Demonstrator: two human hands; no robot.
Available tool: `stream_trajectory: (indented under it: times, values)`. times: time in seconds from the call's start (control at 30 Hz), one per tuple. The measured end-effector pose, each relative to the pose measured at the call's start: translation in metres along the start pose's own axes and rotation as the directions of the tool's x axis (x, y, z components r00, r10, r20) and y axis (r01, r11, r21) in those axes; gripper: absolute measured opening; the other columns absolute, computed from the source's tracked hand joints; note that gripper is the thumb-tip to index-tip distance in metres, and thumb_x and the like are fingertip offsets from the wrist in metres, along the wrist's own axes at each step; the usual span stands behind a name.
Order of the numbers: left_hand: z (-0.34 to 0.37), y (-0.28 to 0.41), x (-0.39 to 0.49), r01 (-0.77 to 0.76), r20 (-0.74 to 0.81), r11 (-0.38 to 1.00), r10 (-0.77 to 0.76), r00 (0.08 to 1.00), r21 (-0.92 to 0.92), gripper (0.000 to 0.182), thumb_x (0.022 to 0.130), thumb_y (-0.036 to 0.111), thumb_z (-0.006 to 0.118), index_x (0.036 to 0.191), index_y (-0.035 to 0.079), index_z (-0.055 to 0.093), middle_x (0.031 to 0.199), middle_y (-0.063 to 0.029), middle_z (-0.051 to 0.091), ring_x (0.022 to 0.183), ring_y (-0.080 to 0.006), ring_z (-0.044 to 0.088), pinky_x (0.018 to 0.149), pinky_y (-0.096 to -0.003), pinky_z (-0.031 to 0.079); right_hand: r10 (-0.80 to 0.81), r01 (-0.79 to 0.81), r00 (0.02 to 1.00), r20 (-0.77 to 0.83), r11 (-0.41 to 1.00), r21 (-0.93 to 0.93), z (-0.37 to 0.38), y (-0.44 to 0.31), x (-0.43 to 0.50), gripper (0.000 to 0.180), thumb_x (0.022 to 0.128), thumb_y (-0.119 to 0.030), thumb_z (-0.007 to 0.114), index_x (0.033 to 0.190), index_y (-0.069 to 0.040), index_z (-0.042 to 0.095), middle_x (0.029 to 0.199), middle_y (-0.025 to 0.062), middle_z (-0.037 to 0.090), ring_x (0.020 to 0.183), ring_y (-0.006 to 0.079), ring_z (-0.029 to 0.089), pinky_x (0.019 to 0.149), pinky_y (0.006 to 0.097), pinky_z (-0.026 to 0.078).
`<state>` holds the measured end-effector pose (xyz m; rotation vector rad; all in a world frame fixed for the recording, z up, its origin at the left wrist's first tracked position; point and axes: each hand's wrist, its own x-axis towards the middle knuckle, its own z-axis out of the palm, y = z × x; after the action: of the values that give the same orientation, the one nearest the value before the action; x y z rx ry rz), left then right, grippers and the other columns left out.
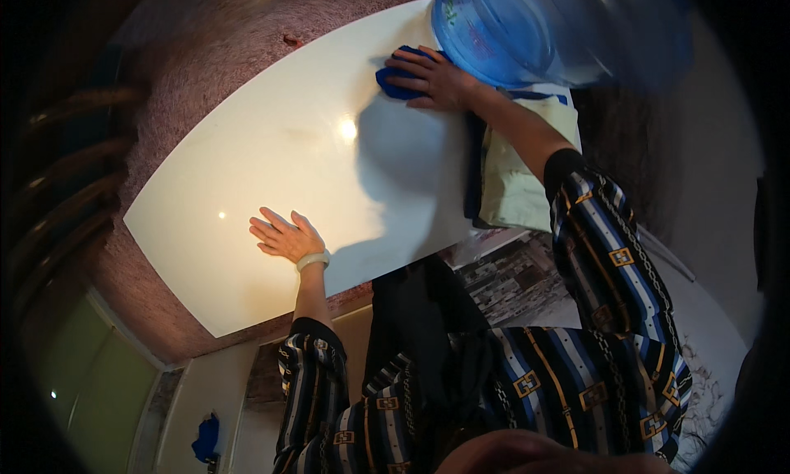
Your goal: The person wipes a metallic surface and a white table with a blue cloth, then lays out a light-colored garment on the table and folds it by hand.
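Observation:
A white tabletop [247, 165] with a curved far edge lies before me. My right hand [435, 82] is spread over a dark blue cloth [401, 91] and presses it on the tabletop, just left of a large clear blue plastic water bottle [494, 36]. My left hand [287, 234], with a pale bangle [313, 261] at the wrist, rests with fingers apart and nothing in it near the table's near edge. A folded pale yellow cloth [518, 190] lies on dark blue fabric [474, 165] under my right forearm.
Reddish-brown textured carpet or fabric [179, 97] borders the table's far side. Blurred curved bars [80, 147] stand at the far left. A blue item [205, 438] sits at lower left, beyond a pale panel. A stone-patterned surface [518, 276] shows below the folded cloth.

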<state>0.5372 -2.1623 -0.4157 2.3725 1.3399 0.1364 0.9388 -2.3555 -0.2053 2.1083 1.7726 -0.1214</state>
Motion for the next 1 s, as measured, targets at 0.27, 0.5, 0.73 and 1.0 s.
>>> stream_trajectory:
  times: [0.27, 0.5, 0.73, 1.0]
  values:
    - [0.013, -0.021, -0.038, 0.017, -0.207, 0.999, -0.023, 0.978, -0.033, 0.076, 0.107, 0.045, 0.046, 0.170, 0.011, 0.021, 0.176, -0.0232, 0.009, 0.162, -0.0436, 0.008, 0.126, -0.0658, 0.012, -0.116, 0.132, 0.966, -0.232, 0.990, 0.056, -0.027, -0.026, -0.019, 0.060, 0.104, -0.053, 0.057, 0.157, -0.025, 0.048, 0.172, 0.0073, 0.032, 0.162, 0.0285, 0.024, 0.130, 0.0566, 0.016]
    - [0.035, -0.005, -0.021, 0.030, -0.166, 0.999, -0.024, 0.986, 0.035, 0.079, 0.104, 0.041, 0.053, 0.169, 0.007, 0.024, 0.175, -0.0265, 0.013, 0.161, -0.0475, 0.012, 0.125, -0.0656, 0.017, -0.106, 0.129, 0.973, -0.206, 0.986, 0.103, 0.003, 0.005, -0.003, 0.060, 0.105, -0.055, 0.055, 0.158, -0.029, 0.047, 0.173, 0.0037, 0.031, 0.162, 0.0244, 0.022, 0.130, 0.0559, 0.014]
    - [0.031, 0.025, 0.054, -0.024, -0.067, 0.997, 0.029, 0.997, 0.068, 0.078, 0.104, 0.038, 0.054, 0.169, 0.006, 0.023, 0.175, -0.0264, 0.012, 0.161, -0.0473, 0.012, 0.125, -0.0661, 0.016, -0.044, 0.066, 0.991, -0.126, 0.981, 0.182, 0.020, 0.057, 0.045, 0.060, 0.105, -0.054, 0.054, 0.159, -0.030, 0.045, 0.173, 0.0027, 0.029, 0.163, 0.0238, 0.021, 0.131, 0.0548, 0.013]
    - [0.004, 0.063, 0.055, 0.036, -0.118, 0.999, -0.031, 0.993, 0.039, 0.069, 0.111, 0.044, 0.040, 0.170, 0.012, 0.022, 0.175, -0.0225, 0.015, 0.162, -0.0433, 0.013, 0.125, -0.0644, 0.017, -0.016, 0.049, 0.984, -0.175, 0.981, 0.190, -0.004, 0.083, 0.031, 0.056, 0.107, -0.047, 0.054, 0.159, -0.029, 0.045, 0.173, 0.0024, 0.030, 0.162, 0.0229, 0.021, 0.131, 0.0542, 0.015]
